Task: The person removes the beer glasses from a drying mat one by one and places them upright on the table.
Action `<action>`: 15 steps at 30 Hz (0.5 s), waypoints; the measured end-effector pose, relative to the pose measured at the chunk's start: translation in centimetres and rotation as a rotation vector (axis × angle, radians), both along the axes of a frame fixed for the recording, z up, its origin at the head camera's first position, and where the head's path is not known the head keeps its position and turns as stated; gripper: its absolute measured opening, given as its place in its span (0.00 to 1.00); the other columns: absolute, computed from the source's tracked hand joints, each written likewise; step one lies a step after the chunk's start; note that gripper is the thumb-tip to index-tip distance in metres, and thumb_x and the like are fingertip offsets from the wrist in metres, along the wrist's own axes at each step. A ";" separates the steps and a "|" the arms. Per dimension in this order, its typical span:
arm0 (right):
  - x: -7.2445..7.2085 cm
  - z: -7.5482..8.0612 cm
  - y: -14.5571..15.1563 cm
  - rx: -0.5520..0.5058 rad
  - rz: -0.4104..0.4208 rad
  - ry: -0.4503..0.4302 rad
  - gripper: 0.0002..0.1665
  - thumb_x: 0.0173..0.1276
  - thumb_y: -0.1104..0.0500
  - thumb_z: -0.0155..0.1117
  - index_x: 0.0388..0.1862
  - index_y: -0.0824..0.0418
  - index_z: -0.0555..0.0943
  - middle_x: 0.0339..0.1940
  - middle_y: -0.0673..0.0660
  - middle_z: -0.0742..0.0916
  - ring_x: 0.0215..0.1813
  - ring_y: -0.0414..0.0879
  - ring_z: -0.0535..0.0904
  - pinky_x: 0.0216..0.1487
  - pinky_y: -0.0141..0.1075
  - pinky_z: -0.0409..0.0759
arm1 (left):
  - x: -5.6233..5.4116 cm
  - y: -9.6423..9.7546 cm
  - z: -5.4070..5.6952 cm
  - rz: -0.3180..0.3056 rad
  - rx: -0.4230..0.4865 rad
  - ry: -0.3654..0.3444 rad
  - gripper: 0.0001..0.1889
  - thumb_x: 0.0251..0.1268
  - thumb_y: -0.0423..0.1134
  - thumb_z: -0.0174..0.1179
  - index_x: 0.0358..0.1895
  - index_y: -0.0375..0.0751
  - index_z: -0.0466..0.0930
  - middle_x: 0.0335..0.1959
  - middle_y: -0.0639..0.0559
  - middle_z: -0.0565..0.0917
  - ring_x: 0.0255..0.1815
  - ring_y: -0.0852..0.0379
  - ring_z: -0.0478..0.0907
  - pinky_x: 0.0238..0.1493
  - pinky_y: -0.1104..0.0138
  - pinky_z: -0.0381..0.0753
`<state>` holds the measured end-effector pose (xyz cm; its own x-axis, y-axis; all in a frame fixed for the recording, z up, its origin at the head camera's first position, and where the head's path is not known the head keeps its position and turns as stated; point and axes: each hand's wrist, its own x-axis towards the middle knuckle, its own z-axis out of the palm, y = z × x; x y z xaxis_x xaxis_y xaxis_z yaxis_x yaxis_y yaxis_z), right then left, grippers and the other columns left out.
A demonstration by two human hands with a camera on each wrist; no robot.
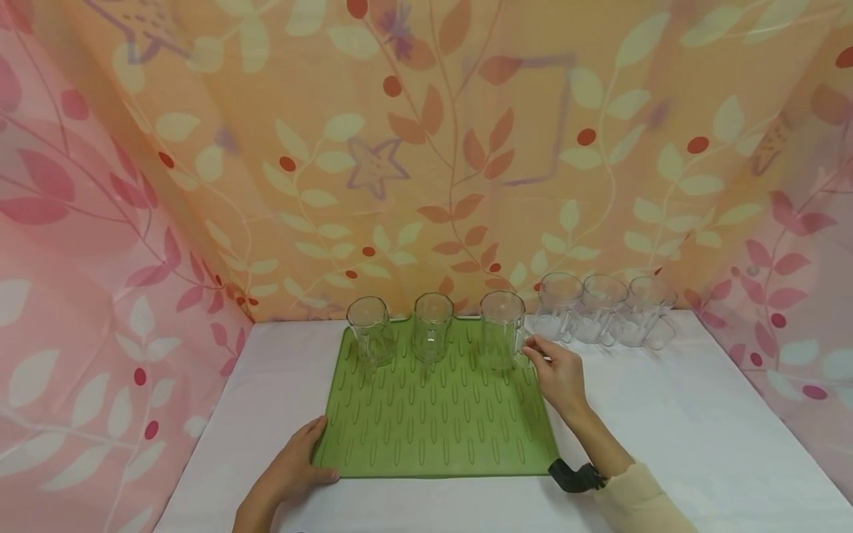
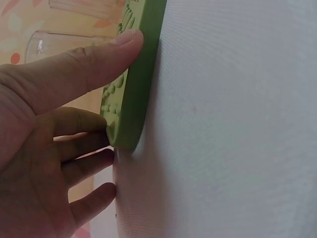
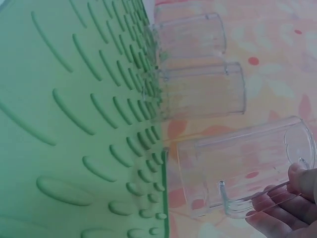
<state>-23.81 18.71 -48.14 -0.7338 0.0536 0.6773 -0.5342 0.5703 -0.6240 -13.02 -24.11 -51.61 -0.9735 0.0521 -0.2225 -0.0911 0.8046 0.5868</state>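
Observation:
A green ridged drying mat [image 1: 440, 422] lies on the white table. My left hand [image 1: 293, 463] rests at its near left corner, the thumb on the front edge and the fingers along the left side; in the left wrist view the thumb [image 2: 89, 69] lies across the mat's rim. My right hand [image 1: 558, 371] pinches the handle of a clear glass mug [image 1: 501, 326] at the mat's far right. In the right wrist view this mug [image 3: 237, 163] stands close over the mat, slightly tilted. Two more glass mugs, one at left [image 1: 370, 329] and one in the middle [image 1: 433, 326], stand along the mat's far edge.
Three more clear glass mugs [image 1: 603, 311] stand close together on the table, right of the mat near the back. A patterned orange curtain [image 1: 426, 148] hangs behind the table, with pink ones at both sides. A black strap piece [image 1: 574, 475] sits on my right wrist.

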 end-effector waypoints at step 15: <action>1.7 1.6 0.0 -0.011 0.070 0.028 0.08 0.54 0.74 0.71 0.35 0.71 0.86 0.30 0.61 0.90 0.36 0.27 0.82 0.36 0.14 0.79 | 0.1 0.0 0.0 0.001 -0.013 -0.007 0.57 0.37 0.45 0.78 0.73 0.26 0.56 0.73 0.28 0.60 0.73 0.28 0.56 0.71 0.37 0.59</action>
<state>-22.13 18.71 -46.58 -0.7165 0.0106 0.6975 -0.5900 0.5244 -0.6140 -12.97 -24.11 -51.57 -0.9721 0.0480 -0.2296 -0.0958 0.8123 0.5753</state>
